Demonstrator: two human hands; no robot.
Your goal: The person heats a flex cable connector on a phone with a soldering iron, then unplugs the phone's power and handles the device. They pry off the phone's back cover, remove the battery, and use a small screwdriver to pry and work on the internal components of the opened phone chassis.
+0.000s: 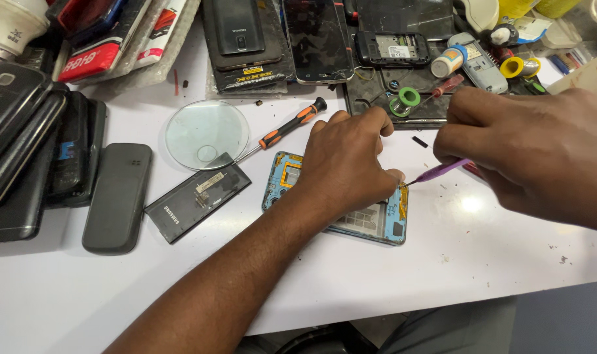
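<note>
Opened phone [384,226] under left hand [351,164], purple tool [439,172] in right hand [528,151]

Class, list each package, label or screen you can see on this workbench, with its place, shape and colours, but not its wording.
Red blister packages: far left, flat, red and clear plastic.
Cracked phone screen: top centre, tall dark rectangle.
Black battery: left of the opened phone, flat rectangle with a small pale label.
Small white bottle: top right, cylinder with a coloured label.

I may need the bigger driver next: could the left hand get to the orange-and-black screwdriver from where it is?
Probably yes. The left hand presses on the opened phone, and the orange-and-black screwdriver lies just beyond it on the white table, nothing between. But the hand would have to let go of the phone.
</note>
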